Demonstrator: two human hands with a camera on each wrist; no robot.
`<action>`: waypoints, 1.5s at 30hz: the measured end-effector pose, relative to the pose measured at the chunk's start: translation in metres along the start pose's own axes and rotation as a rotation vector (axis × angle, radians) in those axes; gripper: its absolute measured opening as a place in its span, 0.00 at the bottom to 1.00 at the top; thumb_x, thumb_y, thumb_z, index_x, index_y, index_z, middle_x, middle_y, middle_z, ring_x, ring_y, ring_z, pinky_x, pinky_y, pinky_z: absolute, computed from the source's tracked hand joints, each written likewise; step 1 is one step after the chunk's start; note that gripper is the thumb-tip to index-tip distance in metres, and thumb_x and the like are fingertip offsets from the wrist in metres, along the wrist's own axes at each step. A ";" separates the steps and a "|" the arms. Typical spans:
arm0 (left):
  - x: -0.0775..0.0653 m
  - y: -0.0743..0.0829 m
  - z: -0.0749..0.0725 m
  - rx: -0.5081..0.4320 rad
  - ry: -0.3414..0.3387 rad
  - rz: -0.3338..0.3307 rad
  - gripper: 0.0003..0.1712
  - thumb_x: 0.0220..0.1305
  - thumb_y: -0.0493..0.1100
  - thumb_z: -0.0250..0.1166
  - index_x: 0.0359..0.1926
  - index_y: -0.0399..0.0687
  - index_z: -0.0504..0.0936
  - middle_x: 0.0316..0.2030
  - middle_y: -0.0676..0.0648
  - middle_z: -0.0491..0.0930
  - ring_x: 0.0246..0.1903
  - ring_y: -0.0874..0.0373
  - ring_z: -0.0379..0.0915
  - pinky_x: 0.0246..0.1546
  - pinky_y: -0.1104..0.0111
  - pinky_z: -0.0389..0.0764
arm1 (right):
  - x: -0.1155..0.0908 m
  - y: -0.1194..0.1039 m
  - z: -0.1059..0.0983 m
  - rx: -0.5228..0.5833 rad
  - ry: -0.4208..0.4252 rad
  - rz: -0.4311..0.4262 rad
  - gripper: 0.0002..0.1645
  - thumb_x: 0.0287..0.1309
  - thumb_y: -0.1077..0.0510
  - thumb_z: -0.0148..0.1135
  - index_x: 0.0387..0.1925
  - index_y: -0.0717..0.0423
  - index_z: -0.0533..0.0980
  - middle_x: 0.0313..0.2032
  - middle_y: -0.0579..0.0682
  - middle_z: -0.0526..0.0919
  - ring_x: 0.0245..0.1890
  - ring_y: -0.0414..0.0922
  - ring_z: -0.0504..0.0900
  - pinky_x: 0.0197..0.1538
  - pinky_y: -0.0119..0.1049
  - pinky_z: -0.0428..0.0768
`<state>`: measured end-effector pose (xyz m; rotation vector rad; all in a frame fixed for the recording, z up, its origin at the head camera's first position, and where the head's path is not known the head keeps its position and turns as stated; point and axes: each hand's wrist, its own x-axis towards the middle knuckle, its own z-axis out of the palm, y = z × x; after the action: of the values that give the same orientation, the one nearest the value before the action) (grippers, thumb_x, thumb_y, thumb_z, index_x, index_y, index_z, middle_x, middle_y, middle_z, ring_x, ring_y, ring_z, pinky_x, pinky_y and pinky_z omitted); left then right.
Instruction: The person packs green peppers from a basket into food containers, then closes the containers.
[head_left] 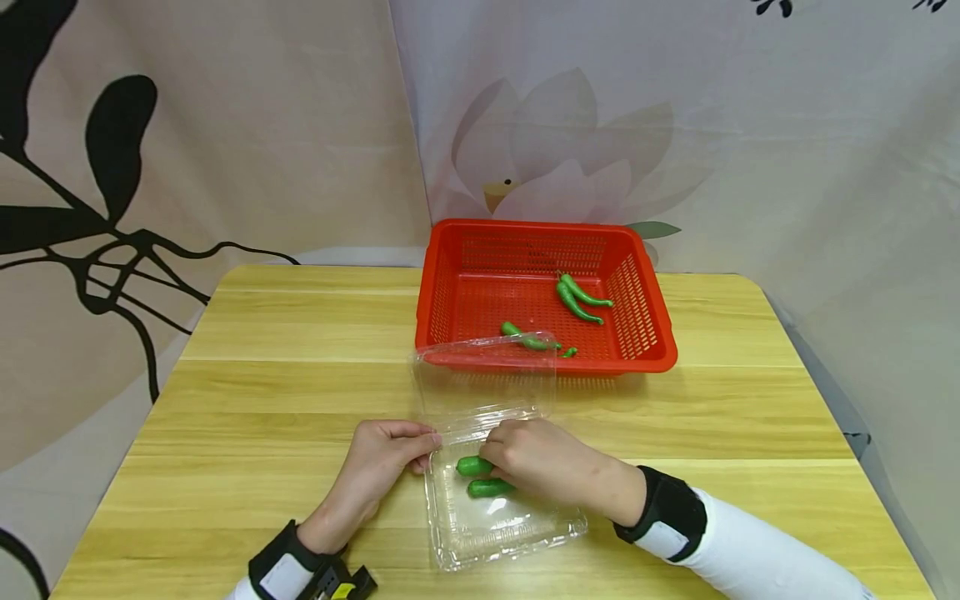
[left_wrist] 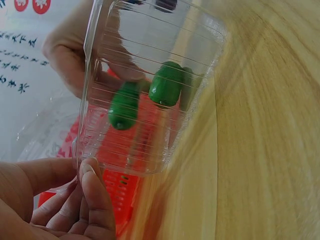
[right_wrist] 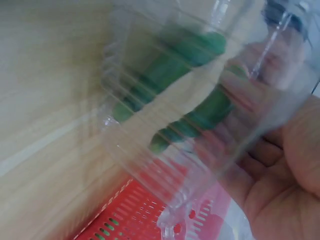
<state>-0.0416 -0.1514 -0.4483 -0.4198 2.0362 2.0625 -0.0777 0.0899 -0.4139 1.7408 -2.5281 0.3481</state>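
A clear plastic clamshell box (head_left: 480,537) lies on the table with its lid (head_left: 487,387) folded back over the basket's near edge. My left hand (head_left: 378,462) pinches the box's left rim between thumb and fingers, as the left wrist view also shows. Inside the box are two green chili peppers, the farther one (head_left: 472,467) and the nearer one (head_left: 487,488), side by side. My right hand (head_left: 547,462) reaches over the box, its fingers curled on the farther pepper. That hand hides the right ends of both peppers in the head view.
Behind the box stands a red plastic basket (head_left: 660,358) with several green chili peppers (head_left: 577,302) in it. One pepper (head_left: 513,330) shows partly through the lid. A printed cloth (head_left: 300,125) hangs behind the wooden table (head_left: 262,375).
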 end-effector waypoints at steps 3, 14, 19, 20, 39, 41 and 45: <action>0.000 0.000 0.000 0.007 0.001 0.003 0.09 0.59 0.30 0.76 0.40 0.28 0.89 0.25 0.41 0.86 0.21 0.59 0.78 0.25 0.71 0.83 | -0.001 0.001 0.004 -0.021 0.016 -0.016 0.11 0.62 0.57 0.76 0.27 0.50 0.81 0.25 0.39 0.82 0.26 0.35 0.80 0.33 0.29 0.82; 0.001 -0.001 -0.001 0.008 -0.002 0.011 0.08 0.60 0.30 0.76 0.39 0.28 0.89 0.26 0.40 0.86 0.21 0.59 0.78 0.25 0.72 0.83 | -0.004 0.000 0.011 -0.105 -0.032 -0.029 0.14 0.62 0.51 0.77 0.27 0.50 0.81 0.26 0.39 0.81 0.26 0.36 0.80 0.31 0.29 0.81; 0.001 -0.001 -0.001 0.018 -0.001 0.010 0.08 0.60 0.30 0.76 0.39 0.28 0.89 0.26 0.40 0.86 0.21 0.60 0.78 0.25 0.72 0.83 | -0.004 0.000 0.014 -0.139 -0.024 -0.047 0.15 0.63 0.50 0.76 0.26 0.50 0.80 0.25 0.39 0.80 0.26 0.36 0.80 0.29 0.29 0.81; 0.001 -0.001 -0.001 0.018 -0.001 0.010 0.08 0.60 0.30 0.76 0.39 0.28 0.89 0.26 0.40 0.86 0.21 0.60 0.78 0.25 0.72 0.83 | -0.004 -0.001 0.014 -0.148 -0.025 -0.048 0.15 0.63 0.51 0.76 0.26 0.50 0.80 0.25 0.39 0.80 0.26 0.36 0.80 0.29 0.29 0.81; 0.001 -0.001 -0.001 0.025 0.004 0.012 0.06 0.60 0.30 0.75 0.37 0.29 0.90 0.26 0.38 0.86 0.21 0.59 0.78 0.25 0.71 0.83 | -0.008 0.001 0.012 -0.124 -0.006 -0.052 0.15 0.64 0.48 0.75 0.27 0.50 0.82 0.25 0.39 0.81 0.25 0.35 0.80 0.30 0.30 0.82; 0.000 -0.001 -0.001 0.023 0.003 0.012 0.06 0.60 0.30 0.75 0.38 0.29 0.90 0.26 0.38 0.86 0.21 0.59 0.78 0.26 0.71 0.83 | -0.009 0.001 0.011 -0.120 -0.004 -0.054 0.14 0.62 0.49 0.76 0.28 0.50 0.82 0.25 0.39 0.81 0.26 0.35 0.80 0.29 0.29 0.81; 0.000 -0.001 -0.001 0.020 0.003 0.005 0.06 0.60 0.30 0.75 0.38 0.29 0.90 0.26 0.38 0.86 0.21 0.59 0.78 0.26 0.71 0.84 | -0.009 0.003 0.005 -0.125 -0.007 -0.060 0.11 0.58 0.56 0.78 0.29 0.50 0.81 0.26 0.39 0.81 0.27 0.35 0.80 0.31 0.30 0.82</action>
<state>-0.0412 -0.1526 -0.4496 -0.4148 2.0599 2.0440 -0.0767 0.0984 -0.4209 1.7691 -2.4383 0.1773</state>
